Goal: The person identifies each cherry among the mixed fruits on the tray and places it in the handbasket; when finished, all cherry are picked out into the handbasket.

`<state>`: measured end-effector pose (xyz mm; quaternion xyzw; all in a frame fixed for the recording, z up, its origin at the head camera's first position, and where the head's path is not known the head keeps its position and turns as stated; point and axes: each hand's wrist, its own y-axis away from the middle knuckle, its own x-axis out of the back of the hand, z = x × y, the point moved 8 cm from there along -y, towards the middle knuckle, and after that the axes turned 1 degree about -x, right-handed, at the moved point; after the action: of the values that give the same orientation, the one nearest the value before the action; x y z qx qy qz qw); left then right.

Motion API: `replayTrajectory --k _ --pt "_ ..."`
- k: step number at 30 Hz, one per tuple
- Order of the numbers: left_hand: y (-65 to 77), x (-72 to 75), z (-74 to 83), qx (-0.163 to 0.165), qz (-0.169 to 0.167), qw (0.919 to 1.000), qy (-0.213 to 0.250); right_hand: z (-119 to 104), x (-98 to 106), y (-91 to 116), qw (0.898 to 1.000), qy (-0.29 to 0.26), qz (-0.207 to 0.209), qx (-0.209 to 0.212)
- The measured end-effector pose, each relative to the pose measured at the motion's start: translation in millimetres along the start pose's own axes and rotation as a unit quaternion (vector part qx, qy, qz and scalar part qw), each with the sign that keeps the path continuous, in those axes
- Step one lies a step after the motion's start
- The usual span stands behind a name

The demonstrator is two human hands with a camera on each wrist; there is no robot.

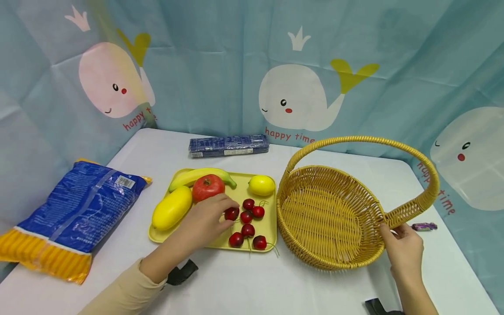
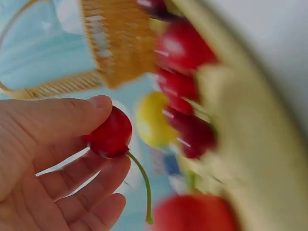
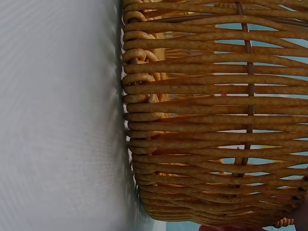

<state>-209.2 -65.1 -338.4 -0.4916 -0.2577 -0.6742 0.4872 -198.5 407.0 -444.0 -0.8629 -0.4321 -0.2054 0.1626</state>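
My left hand (image 1: 202, 223) is over the yellow tray (image 1: 271, 225) and pinches a dark red cherry (image 2: 113, 132) between thumb and fingers; its green stem (image 2: 145, 187) hangs down in the left wrist view. Several more cherries (image 1: 248, 230) lie on the tray's right part. Also on the tray are a red apple (image 1: 208, 187), a banana (image 1: 190, 177), a lemon (image 1: 261, 185) and a larger yellow oval fruit (image 1: 172, 208). On the right, my right hand (image 1: 407, 249) grips the rim of a wicker basket (image 1: 320, 223) at the handle's base. No fruit shows inside the basket.
A blue and orange packet (image 1: 86, 214) lies at the left of the white table. Behind the tray is a long dark blue packet (image 1: 229, 145). A small purple wrapped item (image 1: 424, 226) sits beyond the right hand. The basket's tall handle (image 1: 362, 139) arches above it.
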Motion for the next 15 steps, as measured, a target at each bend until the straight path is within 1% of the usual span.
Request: replayTrajectory --k 2,4,7,9,12,15 --pt "-6.1 5.2 20.7 -0.028 0.001 0.9996 0.01 -6 1 3 1.0 -0.003 -0.003 0.002" --pt "-12.3 8.1 42.5 -0.065 0.004 0.9976 0.022 -14 1 8 1.0 -0.006 -0.013 0.008" --pt "-20.8 8.3 72.5 -0.119 0.002 0.9922 0.038 -22 0 15 1.0 -0.012 -0.023 0.009" --pt "-26.5 5.3 89.3 -0.145 -0.004 0.988 0.054 -26 -1 18 1.0 -0.013 -0.024 0.011" --pt "-35.9 -4.1 108.5 -0.166 -0.015 0.9823 0.085 -29 -1 18 0.999 -0.021 -0.021 0.023" --pt "-46.3 -20.4 120.5 -0.172 -0.031 0.9771 0.122 -26 0 15 0.999 -0.025 -0.023 0.036"
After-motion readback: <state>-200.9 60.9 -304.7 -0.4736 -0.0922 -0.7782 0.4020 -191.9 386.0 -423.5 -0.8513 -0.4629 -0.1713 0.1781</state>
